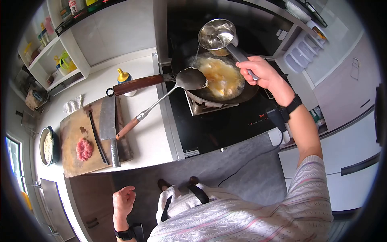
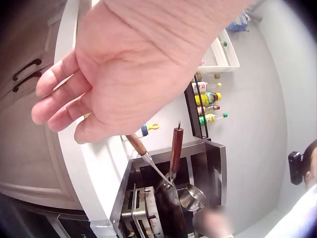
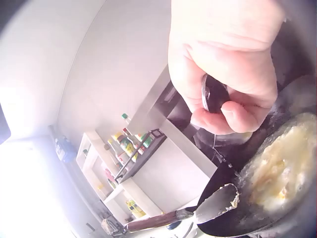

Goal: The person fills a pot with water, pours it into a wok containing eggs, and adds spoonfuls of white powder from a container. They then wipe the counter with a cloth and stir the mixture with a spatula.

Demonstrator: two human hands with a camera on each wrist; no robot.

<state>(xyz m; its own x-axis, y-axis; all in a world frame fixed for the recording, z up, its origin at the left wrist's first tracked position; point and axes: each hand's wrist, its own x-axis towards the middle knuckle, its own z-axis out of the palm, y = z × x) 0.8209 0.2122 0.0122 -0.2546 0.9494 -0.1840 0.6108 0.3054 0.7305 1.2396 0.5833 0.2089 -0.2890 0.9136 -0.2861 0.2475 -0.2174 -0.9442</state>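
My right hand (image 1: 262,72) grips the dark handle of a small metal saucepan (image 1: 217,33), tilted over the wok (image 1: 252,89). A thin stream of liquid falls from its lip into the wok's left side. Yellowish egg in cloudy, bubbling liquid (image 1: 221,76) fills the wok. A wok spatula (image 1: 192,78) lies across the wok's rim, its blade over the food and its wooden handle reaching over the counter. Away from the counter's front edge, my left hand (image 1: 124,200) hangs with loosely bent fingers and holds nothing; the left wrist view shows its bare palm.
On the counter, a cutting board (image 1: 72,133) bears a cleaver (image 1: 108,121), dark chopsticks (image 1: 98,139) and a lump of raw meat (image 1: 84,149). Left of it stands a bowl (image 1: 49,146). A yellow-capped bottle (image 1: 124,76) stands behind the wok's wooden handle (image 1: 141,84).
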